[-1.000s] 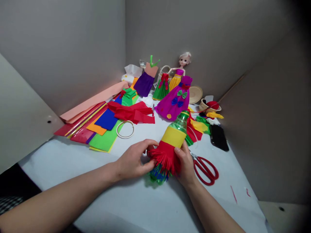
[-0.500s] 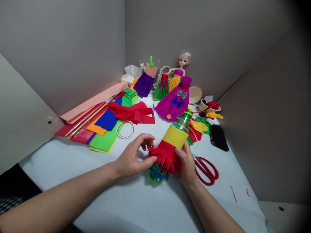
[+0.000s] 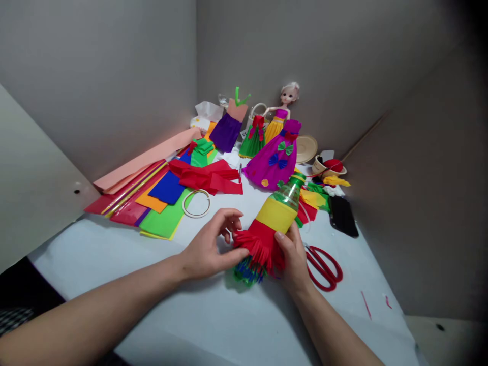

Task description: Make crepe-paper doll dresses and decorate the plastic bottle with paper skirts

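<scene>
Bottle [image 3: 275, 216] of clear green plastic, wrapped in a smooth yellow paper band and a crinkled red fringe [image 3: 256, 243], slants over the white table [image 3: 213, 315] between your hands in the head view, cap toward 1 o'clock, base toward 7. Your right hand [image 3: 293, 262] clamps its lower body from 3 o'clock. Your left hand [image 3: 208, 249], fingers loosely spread, touches the fringe with its thumb from 9. Red-handled scissors [image 3: 324, 267] lie just beside your right hand.
</scene>
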A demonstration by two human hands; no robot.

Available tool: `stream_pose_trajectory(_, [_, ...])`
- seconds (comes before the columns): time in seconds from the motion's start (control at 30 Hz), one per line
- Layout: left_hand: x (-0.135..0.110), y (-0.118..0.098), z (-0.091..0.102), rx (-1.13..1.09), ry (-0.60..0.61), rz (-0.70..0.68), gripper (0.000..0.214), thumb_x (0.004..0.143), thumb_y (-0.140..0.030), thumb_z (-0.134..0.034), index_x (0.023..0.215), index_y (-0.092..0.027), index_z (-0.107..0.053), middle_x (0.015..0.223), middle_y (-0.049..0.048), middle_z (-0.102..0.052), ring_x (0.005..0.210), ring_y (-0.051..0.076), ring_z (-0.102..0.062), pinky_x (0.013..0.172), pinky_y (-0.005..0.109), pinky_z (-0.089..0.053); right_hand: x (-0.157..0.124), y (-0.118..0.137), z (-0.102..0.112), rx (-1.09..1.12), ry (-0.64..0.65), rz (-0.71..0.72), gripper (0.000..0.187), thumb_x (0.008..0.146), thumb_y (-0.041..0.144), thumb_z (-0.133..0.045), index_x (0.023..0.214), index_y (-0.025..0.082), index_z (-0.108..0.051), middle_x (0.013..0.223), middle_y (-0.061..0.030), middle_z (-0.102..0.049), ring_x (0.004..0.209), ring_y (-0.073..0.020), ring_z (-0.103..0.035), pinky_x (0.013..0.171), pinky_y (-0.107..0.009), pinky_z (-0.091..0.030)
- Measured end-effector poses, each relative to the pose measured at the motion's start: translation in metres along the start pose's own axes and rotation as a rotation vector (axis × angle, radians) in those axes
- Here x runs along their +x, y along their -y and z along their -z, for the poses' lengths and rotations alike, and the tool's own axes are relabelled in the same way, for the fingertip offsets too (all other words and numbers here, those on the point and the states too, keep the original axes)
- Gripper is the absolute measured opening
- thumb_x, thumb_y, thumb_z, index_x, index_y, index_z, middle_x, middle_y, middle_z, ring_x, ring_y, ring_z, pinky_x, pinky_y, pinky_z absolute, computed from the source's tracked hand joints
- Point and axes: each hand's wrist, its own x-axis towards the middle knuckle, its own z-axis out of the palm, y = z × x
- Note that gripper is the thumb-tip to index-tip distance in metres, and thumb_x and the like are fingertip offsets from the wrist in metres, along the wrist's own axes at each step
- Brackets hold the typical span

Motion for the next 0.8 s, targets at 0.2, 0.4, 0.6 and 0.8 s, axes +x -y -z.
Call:
stream_pose_trajectory(0.2, [0.000, 0.000, -0.005, -0.107, -0.138, 0.048, 0.025, 0.089, -0.017, -0.058, 0.112, -0.022, -0.051, 0.090, 0.0007, -0.056, 0.082, 0.012, -0.058, 0.074, 0.026, -0.047, 0.001, 0.004, -0.002, 0.030, -0.018, -0.030, 0.051, 0.079, 0.035, -0.072, 0.126, 0.029, -0.055, 0.118, -0.0027, -0.068, 0.106, -0.0220, -0.065, 0.092, -0.035, -0.052])
stream_pose_trajectory(0.4, [0.013, 0.000, 0.005, -0.305, -0.241, 0.126, 0.022, 0.086, -0.020, -0.061, 0.107, -0.021, -0.050, 0.087, -0.0020, -0.055, 0.068, 0.009, -0.057, 0.066, 0.024, -0.045, 0.013, 0.013, 0.006, 0.220, -0.063, -0.234, 0.038, 0.078, 0.049, -0.064, 0.106, 0.022, -0.067, 0.099, -0.0065, -0.074, 0.098, -0.0276, -0.068, 0.092, -0.044, -0.053])
stream_pose_trajectory(0.6, [0.013, 0.004, 0.000, -0.543, -0.008, 0.509, 0.026, 0.083, -0.027, -0.068, 0.104, -0.017, -0.056, 0.085, 0.0001, -0.059, 0.072, 0.010, -0.059, 0.068, 0.025, -0.043, 0.022, 0.020, 0.012, 0.246, 0.099, -0.410, 0.049, 0.079, 0.065, -0.052, 0.098, 0.023, -0.072, 0.100, -0.0093, -0.075, 0.096, -0.0290, -0.069, 0.090, -0.049, -0.053])
stream_pose_trajectory(0.8, [0.012, 0.008, -0.003, -0.743, 0.072, 0.589, 0.031, 0.080, -0.032, -0.072, 0.104, -0.016, -0.058, 0.095, 0.0048, -0.064, 0.083, 0.014, -0.062, 0.078, 0.029, -0.045, 0.011, 0.015, 0.003, 0.113, 0.061, -0.340, 0.041, 0.077, 0.053, -0.063, 0.101, 0.020, -0.067, 0.095, -0.0083, -0.074, 0.090, -0.0279, -0.070, 0.084, -0.043, -0.056])
